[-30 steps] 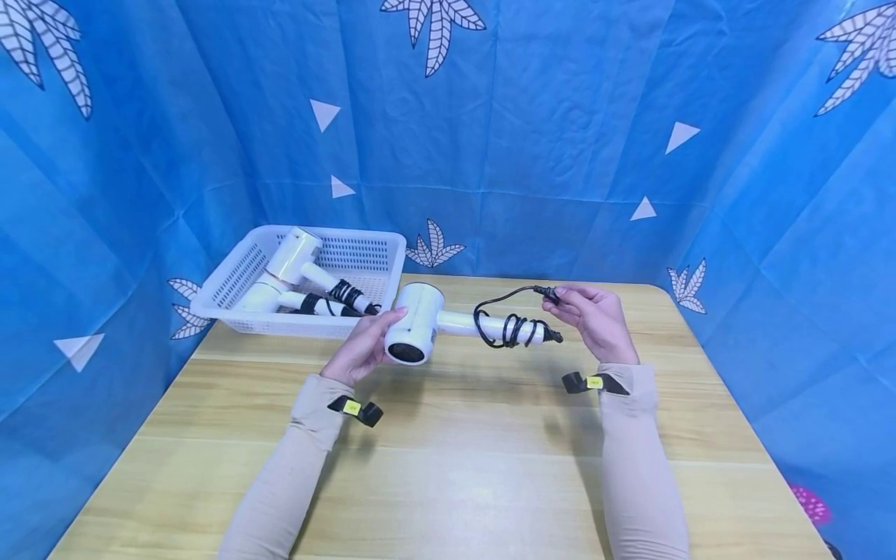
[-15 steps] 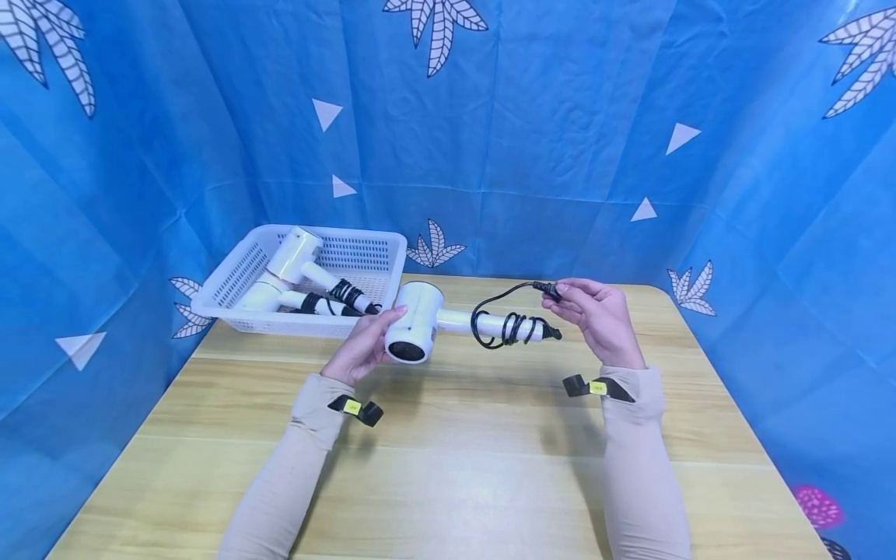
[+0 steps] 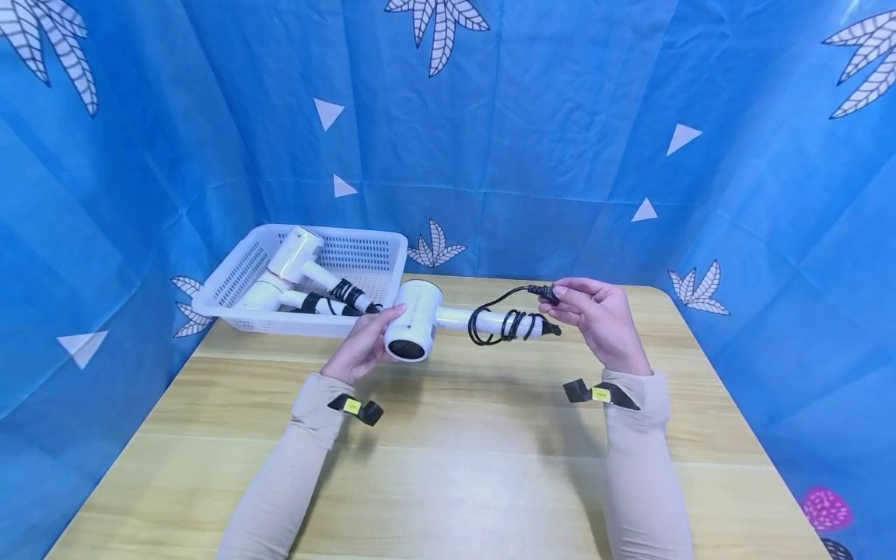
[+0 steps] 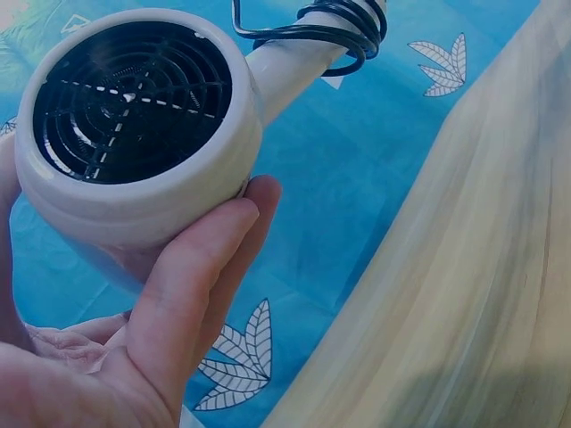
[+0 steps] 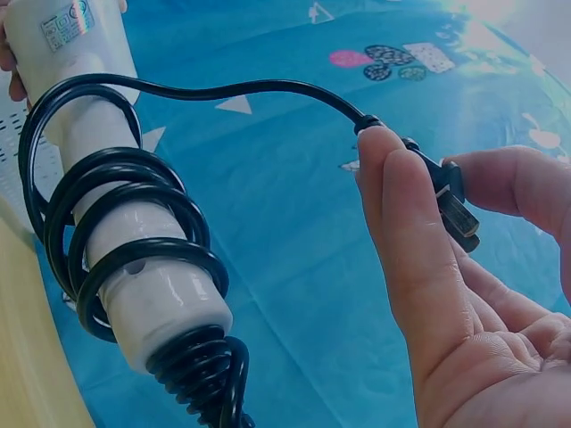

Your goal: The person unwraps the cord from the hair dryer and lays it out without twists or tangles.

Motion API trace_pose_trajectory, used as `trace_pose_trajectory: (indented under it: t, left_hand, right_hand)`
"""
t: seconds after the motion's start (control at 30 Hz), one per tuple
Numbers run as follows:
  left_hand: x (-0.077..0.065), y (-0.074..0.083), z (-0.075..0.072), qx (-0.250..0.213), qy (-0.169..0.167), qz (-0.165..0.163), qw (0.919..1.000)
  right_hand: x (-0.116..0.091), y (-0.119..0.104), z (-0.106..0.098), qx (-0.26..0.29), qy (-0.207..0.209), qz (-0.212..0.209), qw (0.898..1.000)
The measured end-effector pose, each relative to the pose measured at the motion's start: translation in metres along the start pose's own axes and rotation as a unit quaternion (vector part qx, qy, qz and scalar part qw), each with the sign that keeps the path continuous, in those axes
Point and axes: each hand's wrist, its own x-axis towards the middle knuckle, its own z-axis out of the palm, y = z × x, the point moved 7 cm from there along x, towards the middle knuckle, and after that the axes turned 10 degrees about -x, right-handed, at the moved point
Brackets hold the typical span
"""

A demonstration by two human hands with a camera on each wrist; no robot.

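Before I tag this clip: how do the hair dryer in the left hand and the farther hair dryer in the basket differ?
The held dryer is above the table; the farther dryer lies in the basket. The held dryer's cord is loosely looped, its plug pinched by the right hand; the farther dryer's cord coils more closely round its handle. Both are white, with black cords.

Head view faces forward-down from above; 2 wrist views, close-up, share hair dryer (image 3: 448,318).
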Motion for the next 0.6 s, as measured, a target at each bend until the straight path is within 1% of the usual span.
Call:
trace_pose_trajectory:
  t: [0.2, 0.37, 0.6]
  left_hand:
    - [-0.0009, 0.0020, 0.0010, -0.013, 0.002, 0.009, 0.9999]
    - [-0.0006, 0.0029, 0.0002, -0.015, 0.007, 0.009, 0.9998]
    - [-0.0004, 0.0034, -0.0003, -0.020, 0.012, 0.010, 0.9997]
  right_hand:
    - [-0.0023, -0.0020, 0.0022, -0.020, -0.013, -0.001, 1.000]
    - [-0.0038, -0.0019, 0.0039, -0.048, -0.030, 0.009, 0.998]
    - [-0.0049, 0.0022, 0.0074, -0.106, -0.070, 0.034, 0.991]
